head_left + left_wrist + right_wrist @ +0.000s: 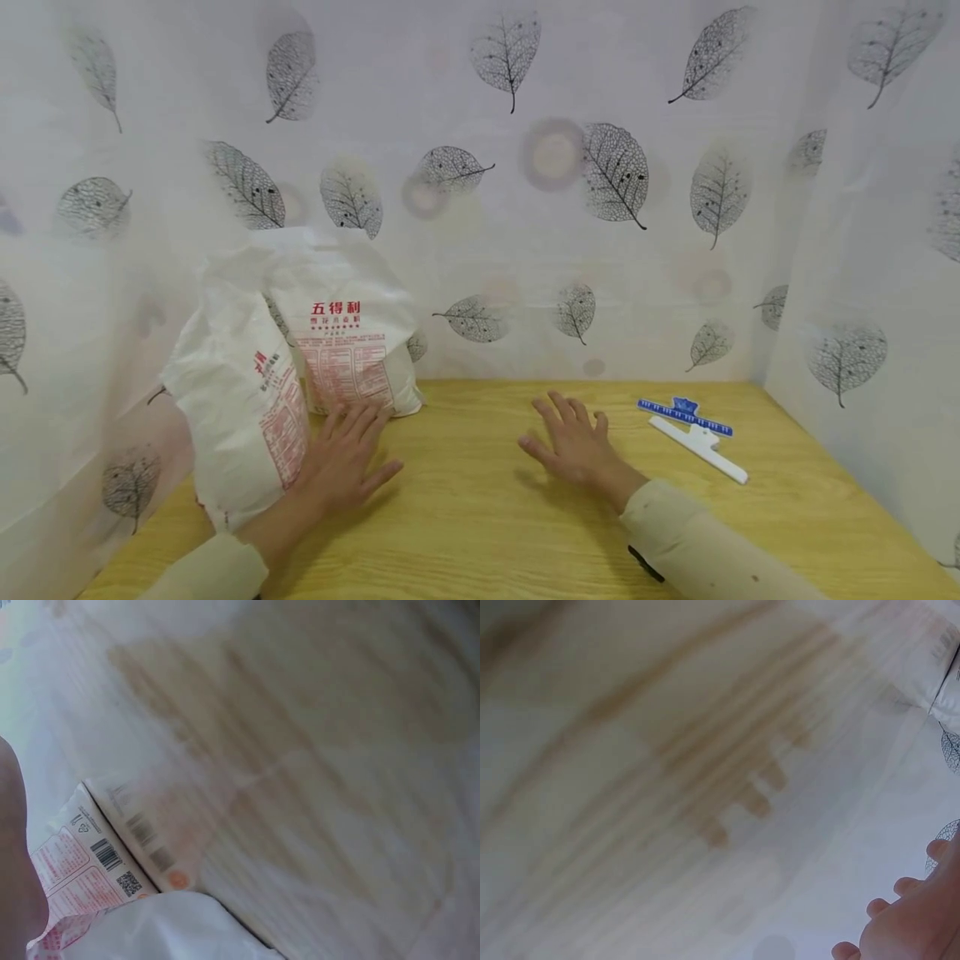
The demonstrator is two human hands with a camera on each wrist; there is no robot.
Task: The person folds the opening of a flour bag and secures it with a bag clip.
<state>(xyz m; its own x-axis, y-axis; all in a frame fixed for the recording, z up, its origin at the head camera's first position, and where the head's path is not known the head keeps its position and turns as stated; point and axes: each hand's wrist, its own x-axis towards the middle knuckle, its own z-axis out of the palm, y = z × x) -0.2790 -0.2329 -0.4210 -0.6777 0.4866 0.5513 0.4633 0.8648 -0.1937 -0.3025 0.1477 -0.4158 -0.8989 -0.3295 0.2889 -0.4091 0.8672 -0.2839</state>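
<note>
Nearest to us are two pale sleeves, the left sleeve (pixel 213 571) at the near left and the right sleeve (pixel 697 533) at the near right, with a small dark band (pixel 645 564) under the right one. From the first comes the left hand (pixel 345 450), its fingers long and extended, with the thumb well apart from them. It is in front of the lower parts of two white bags, but we cannot tell if it touches them. We see the near bag (pixel 243 442) at the left, a little tilted, and the far bag (pixel 345 287) just behind it and to the right, more upright; both stand on the yellow wooden bench (pixel 465 508) and carry red print. In the left wrist view we can see also a barcode (pixel 106 854) on a bag.

The right hand (pixel 577 450) has its fingers spread, grips nothing, and is over the middle of the bench; we cannot tell whether it rests there. To its right lie a blue clip (pixel 682 414) and, a bit nearer, a white clip (pixel 701 450), both slanting, very close together. Behind everything we see a pale covering (pixel 420 75) with dark leaf prints.
</note>
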